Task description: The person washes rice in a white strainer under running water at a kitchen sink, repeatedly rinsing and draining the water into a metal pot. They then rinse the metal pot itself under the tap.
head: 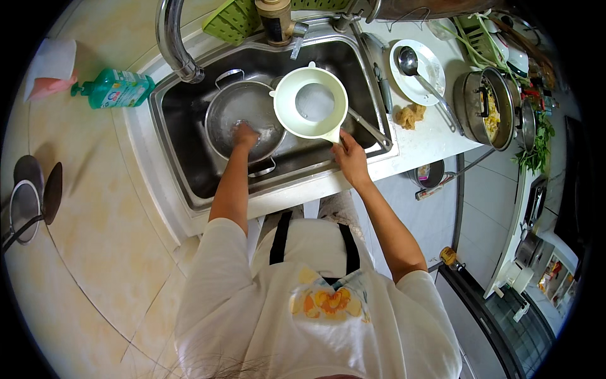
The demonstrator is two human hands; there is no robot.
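A metal pot (227,102) with two loop handles sits in the stainless steel sink (189,175) and holds cloudy water. My left hand (245,135) dips into it, and its fingertips are hidden under the stirred surface. The pale green plastic strainer (284,118), a round bowl with a mesh bottom, is held level by its short handle in my right hand (350,156). Its rim overlaps the pot's right side in view. Partly covered by the strainer, a utensil with a long metal handle (369,129) leans across the sink's right edge.
The faucet (189,71) arches over the sink's back left. A green soap bottle (120,89) stands at left. Along the right counter are a white plate (433,94) with a ladle (412,64), a brown lump (410,116) and a steel pot (466,106) with food.
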